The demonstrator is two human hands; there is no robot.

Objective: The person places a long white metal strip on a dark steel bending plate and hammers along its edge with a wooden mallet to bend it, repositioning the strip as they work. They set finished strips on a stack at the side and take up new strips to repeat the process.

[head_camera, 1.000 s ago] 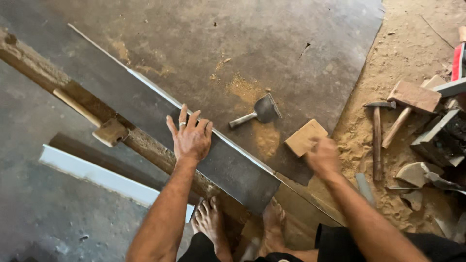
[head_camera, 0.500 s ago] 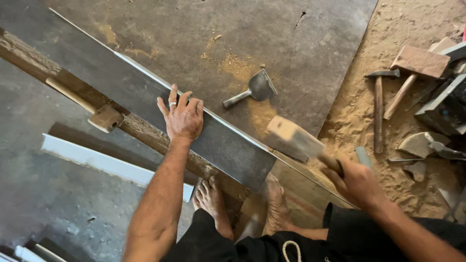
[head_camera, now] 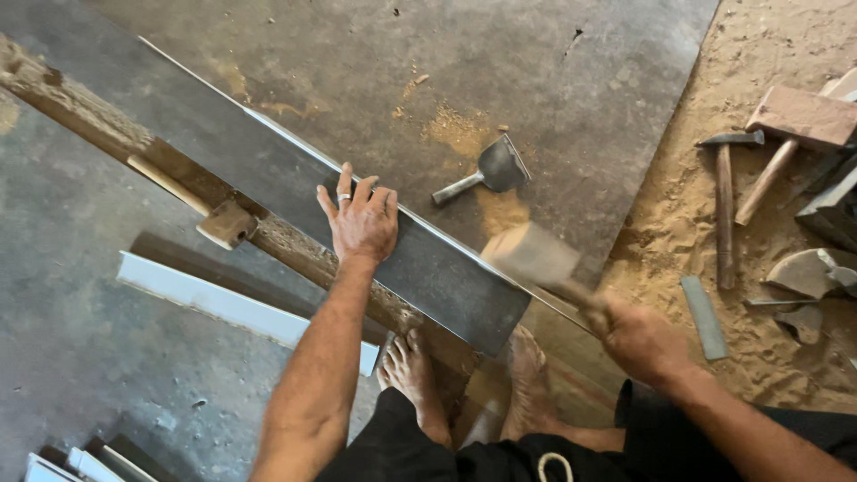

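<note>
Pressing your left hand [head_camera: 361,223], fingers spread, on the dark slab [head_camera: 295,192]; your right hand [head_camera: 638,339] grips a motion-blurred wooden mallet [head_camera: 531,254].

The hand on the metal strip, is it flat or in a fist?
Flat: the left hand lies palm-down, fingers spread, on the metal strip.

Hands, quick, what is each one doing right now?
Left hand: open, pressed flat on the dark metal strip.
Right hand: closed around the wooden mallet handle.
</note>
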